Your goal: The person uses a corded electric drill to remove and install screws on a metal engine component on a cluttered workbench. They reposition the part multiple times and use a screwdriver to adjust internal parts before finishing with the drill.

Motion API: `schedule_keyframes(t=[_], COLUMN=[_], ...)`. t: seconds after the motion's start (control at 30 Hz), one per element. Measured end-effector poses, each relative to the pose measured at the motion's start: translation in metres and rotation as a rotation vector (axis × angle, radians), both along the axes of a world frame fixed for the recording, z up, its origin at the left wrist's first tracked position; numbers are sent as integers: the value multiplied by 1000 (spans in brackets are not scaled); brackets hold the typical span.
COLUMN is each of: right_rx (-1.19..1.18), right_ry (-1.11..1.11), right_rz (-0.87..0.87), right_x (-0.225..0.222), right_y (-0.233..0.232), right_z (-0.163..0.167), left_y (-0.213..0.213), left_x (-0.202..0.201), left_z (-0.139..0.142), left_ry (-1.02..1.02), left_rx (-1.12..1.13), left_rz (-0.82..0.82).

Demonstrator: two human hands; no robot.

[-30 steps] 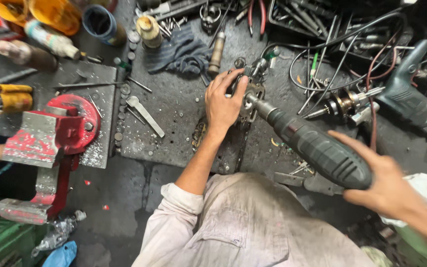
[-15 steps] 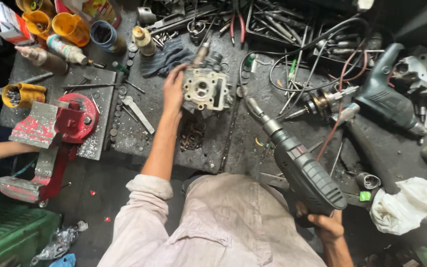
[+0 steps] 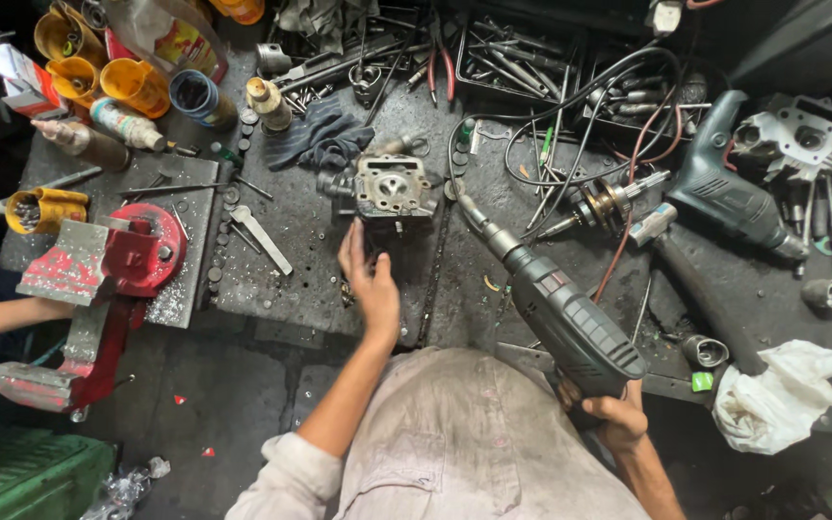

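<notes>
Fingers of the left hand [image 3: 371,281] spread loosely, empty, just below the grey metal cylinder head [image 3: 392,187]; right hand [image 3: 616,416] fingers grip the dark green power drill [image 3: 562,318].

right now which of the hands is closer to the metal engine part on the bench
Left. The left hand lies on the bench just below the metal engine part, fingertips almost at it. The right hand is far lower right, gripping the power drill.

Cylinder head [image 3: 394,187] between vise [image 3: 108,265] and drill [image 3: 556,308]
</notes>
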State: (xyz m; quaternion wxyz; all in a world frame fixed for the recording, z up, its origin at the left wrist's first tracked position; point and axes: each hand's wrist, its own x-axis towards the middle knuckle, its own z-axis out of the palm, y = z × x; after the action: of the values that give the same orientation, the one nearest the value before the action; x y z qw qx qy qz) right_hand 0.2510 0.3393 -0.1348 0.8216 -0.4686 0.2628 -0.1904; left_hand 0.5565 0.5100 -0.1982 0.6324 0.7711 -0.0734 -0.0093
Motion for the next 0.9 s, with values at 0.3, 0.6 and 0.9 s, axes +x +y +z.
schedule_keyframes(t=[0.3,0.6,0.9], right_rx=[45,10,16], right_ry=[26,78,20], right_rz=[28,70,15], right_x=[-2,-4,-29], right_y=[-5,-8,-3], right_z=[1,3,-15], left_y=[47,38,-2], left_x=[-27,103,132], left_z=[36,43,-1], left_ry=[-65,-316,-30], left_rx=[274,279,306], left_rz=[-401,-65,-114])
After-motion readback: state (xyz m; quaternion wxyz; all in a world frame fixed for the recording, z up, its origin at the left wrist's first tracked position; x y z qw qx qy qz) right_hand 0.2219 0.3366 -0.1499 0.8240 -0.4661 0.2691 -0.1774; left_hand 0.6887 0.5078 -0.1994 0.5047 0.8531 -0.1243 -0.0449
